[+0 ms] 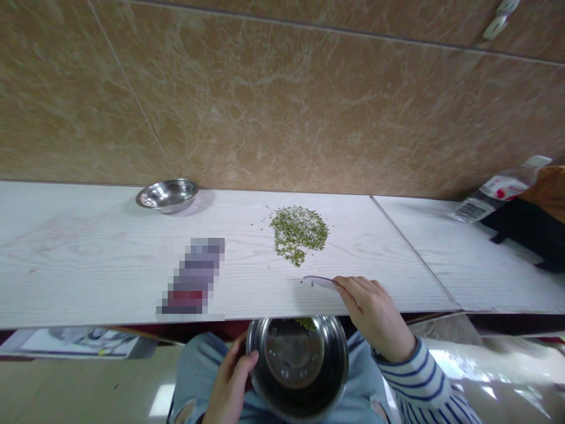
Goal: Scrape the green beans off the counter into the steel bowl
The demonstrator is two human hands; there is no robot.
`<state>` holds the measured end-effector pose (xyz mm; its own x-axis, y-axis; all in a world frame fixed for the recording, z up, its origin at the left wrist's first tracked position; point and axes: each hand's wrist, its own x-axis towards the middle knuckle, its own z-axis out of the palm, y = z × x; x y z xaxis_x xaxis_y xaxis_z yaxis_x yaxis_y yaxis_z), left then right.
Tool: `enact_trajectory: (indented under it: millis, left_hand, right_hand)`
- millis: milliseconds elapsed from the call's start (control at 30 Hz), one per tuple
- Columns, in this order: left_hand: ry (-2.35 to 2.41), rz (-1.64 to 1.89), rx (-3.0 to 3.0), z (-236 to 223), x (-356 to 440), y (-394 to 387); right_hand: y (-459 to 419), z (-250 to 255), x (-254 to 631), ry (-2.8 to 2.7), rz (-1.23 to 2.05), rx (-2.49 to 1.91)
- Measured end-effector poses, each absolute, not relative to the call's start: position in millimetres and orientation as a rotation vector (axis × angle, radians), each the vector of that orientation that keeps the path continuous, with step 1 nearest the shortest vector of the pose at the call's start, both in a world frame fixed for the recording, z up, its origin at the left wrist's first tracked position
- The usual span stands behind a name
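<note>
My left hand (232, 372) grips the left side of a deep stainless steel bowl (338, 377), its thumb over the rim. The bowl sits at my lap, just below the table edge, with a few small green beans (305, 323) inside near its far wall. A thin, see-through plastic scraper (321, 281) is pinched in my right hand (375, 312), above the front part of the table. Its far end is near a couple of stray beans. Beyond it lies a loose patch of green beans (300, 229), thinly spread on the white tabletop.
A small steel bowl (168, 196) stands by the wall at left. Nearer me is a blurred-out flat object (192, 277). At far right a clear bottle (497, 191) leans on a black and brown bag (536, 227). An open drawer (83, 343) juts out below the table.
</note>
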<state>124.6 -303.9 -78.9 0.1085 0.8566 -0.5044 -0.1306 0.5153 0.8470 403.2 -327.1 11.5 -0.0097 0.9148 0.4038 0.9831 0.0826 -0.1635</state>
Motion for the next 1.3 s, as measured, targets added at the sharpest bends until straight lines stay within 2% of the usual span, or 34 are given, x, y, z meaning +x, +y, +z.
enact_trajectory:
  millis: [300,900,1300]
  left_hand:
    - [1.217,0.833,0.755,-90.3,120.0,-302.4]
    - [1.267,0.829,0.706,-69.0,124.5,-306.5]
    - [1.276,0.817,0.726,-70.8,122.0,-303.1]
  right_hand:
    - [-322.9,16.0,378.3,-2.022,-0.112,-1.818]
    - [-352.1,28.1,353.0,-2.097,0.110,-1.722]
    - [-328.9,17.3,403.8,-1.985,-0.212,-1.891]
